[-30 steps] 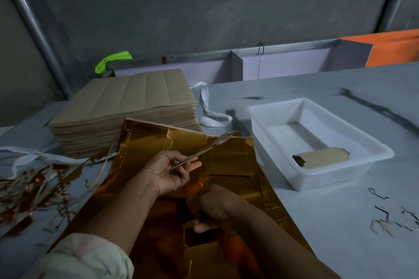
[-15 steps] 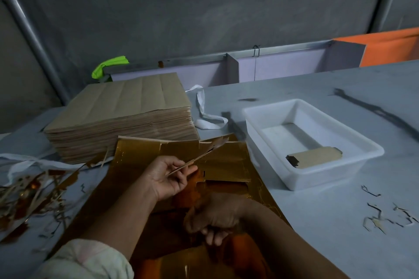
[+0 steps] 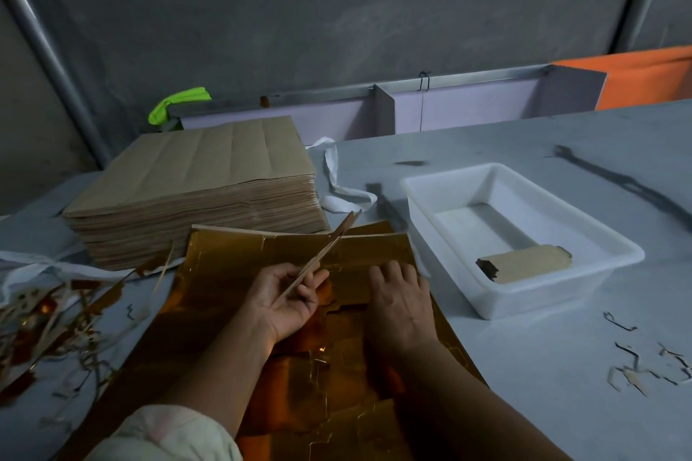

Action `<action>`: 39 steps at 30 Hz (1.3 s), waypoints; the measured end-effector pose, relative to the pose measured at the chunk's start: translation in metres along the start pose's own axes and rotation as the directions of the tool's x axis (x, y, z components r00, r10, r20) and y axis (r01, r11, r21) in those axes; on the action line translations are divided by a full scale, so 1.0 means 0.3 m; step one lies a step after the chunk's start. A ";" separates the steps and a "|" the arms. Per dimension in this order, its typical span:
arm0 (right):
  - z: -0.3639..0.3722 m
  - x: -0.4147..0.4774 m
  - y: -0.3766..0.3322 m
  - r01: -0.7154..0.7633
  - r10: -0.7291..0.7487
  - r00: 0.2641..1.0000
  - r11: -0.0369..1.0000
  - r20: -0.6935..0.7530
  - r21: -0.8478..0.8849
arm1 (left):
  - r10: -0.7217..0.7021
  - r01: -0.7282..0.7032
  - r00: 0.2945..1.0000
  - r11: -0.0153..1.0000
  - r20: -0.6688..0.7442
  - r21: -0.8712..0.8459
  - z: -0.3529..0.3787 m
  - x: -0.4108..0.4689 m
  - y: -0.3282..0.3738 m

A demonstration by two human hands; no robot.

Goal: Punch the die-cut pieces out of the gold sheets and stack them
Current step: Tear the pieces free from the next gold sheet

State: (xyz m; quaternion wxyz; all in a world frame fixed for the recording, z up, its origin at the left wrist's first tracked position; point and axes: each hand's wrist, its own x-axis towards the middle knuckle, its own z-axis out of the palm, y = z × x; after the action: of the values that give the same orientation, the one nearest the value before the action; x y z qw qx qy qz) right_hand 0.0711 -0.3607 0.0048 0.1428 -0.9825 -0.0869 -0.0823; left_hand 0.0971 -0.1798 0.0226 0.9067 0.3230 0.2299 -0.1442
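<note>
Gold sheet [image 3: 232,258] lies flat on the grey table [image 3: 524,367] at 6 o'clock of the frame, die-cut lines visible and several windows already punched out. Left hand [image 3: 288,296] is palm up over the sheet's middle, thumb and fingers pinching a thin bunch of punched pieces [image 3: 331,244] seen edge-on; the bunch tilts up toward 1 o'clock. Right hand [image 3: 400,296] is just beside it at 3 o'clock, palm down and grasping nothing, with its fingers [image 3: 389,273] pressed on the gold sheet near the far edge. Thick brown stack [image 3: 194,176] of sheets sits at 10 o'clock, touching the gold sheet's far-left corner. White tray [image 3: 554,296] is at 3 o'clock, just beside the sheet's right edge, with one loose piece [image 3: 524,264] lying brown side up inside near the front wall. Scrap strips [image 3: 45,326], gold and brown, are heaped at 9 o'clock. Small offcuts [image 3: 644,367] lie at 4 o'clock, well apart from the tray. White strap [image 3: 337,195] lies curled between the stack and the tray.
</note>
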 end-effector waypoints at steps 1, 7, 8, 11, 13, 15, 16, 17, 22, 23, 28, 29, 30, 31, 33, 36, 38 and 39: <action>0.004 0.006 0.000 0.003 -0.003 1.000 1.000 0.012 -0.012 | 0.000 0.000 1.000 1.000 -0.002 -0.005 0.001 0.004 0.000; 0.028 0.022 -0.004 0.017 -0.017 0.998 1.000 0.056 0.005 | -0.009 0.009 1.000 1.000 -0.023 0.007 -0.004 0.013 0.004; 0.033 0.020 -0.001 0.009 -0.010 0.999 1.000 0.054 0.016 | -0.009 0.010 0.999 1.000 -0.032 0.015 -0.006 0.014 0.002; 0.051 0.010 0.012 -0.013 0.011 0.999 0.999 0.050 0.046 | -0.012 0.015 0.998 0.998 -0.055 0.053 -0.005 0.020 -0.006; 0.060 0.003 0.019 -0.024 0.022 0.999 0.997 0.027 0.070 | -0.007 0.012 0.998 0.997 -0.070 0.071 0.001 0.020 -0.007; 0.060 -0.002 0.022 -0.044 0.044 0.999 0.995 -0.001 0.091 | 0.002 0.004 0.997 0.997 -0.083 0.075 0.002 0.017 -0.006; 0.059 -0.004 0.023 -0.057 0.058 0.998 0.993 -0.012 0.099 | 0.005 0.001 0.996 0.997 -0.088 0.076 0.002 0.016 -0.007; 0.058 -0.005 0.025 -0.070 0.073 0.997 0.992 -0.021 0.109 | 0.009 -0.001 0.996 0.997 -0.091 0.078 0.002 0.016 -0.007; 0.050 -0.010 0.030 -0.131 0.146 0.987 0.973 -0.065 0.190 | 0.028 -0.018 0.994 0.996 -0.106 0.092 0.011 0.016 -0.010; 0.048 -0.010 0.030 -0.143 0.160 0.984 0.968 -0.072 0.205 | 0.029 -0.018 0.994 0.995 -0.110 0.097 0.012 0.018 -0.011; 0.052 -0.009 0.034 -0.156 0.171 0.984 0.965 -0.055 0.209 | -0.001 0.013 0.996 0.992 -0.092 0.128 0.007 0.017 -0.008; 0.052 -0.008 0.034 -0.157 0.170 0.984 0.967 -0.050 0.203 | -0.009 0.021 0.996 0.991 -0.085 0.133 0.007 0.016 -0.006; 0.053 -0.007 0.034 -0.159 0.172 0.984 0.966 -0.049 0.204 | -0.016 0.027 0.997 0.990 -0.078 0.136 0.006 0.015 -0.003; 0.053 -0.007 0.035 -0.161 0.175 0.983 0.964 -0.048 0.210 | -0.023 0.032 0.997 0.990 -0.071 0.139 0.005 0.015 -0.002; 0.055 -0.008 0.036 -0.159 0.173 0.984 0.963 -0.048 0.218 | -0.030 0.039 0.998 0.989 -0.062 0.144 0.004 0.015 -0.002; 0.061 -0.007 0.040 -0.171 0.187 0.981 0.961 -0.055 0.217 | -0.026 0.034 0.998 0.991 -0.062 0.132 0.010 0.009 -0.007; 0.063 -0.006 0.047 -0.182 0.199 0.978 0.960 -0.064 0.211 | -0.027 0.035 0.998 0.992 -0.064 0.119 0.010 0.002 -0.005; 0.064 -0.005 0.051 -0.186 0.206 0.976 0.957 -0.069 0.223 | -0.030 0.037 0.998 0.993 -0.061 0.113 0.009 -0.003 -0.001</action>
State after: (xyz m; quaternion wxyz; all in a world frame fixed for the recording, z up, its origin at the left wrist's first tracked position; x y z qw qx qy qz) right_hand 0.0752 -0.3696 -0.0178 0.2594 -0.9603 0.0092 -0.1025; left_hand 0.0972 -0.1817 0.0248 0.8770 0.3742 0.2535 -0.1627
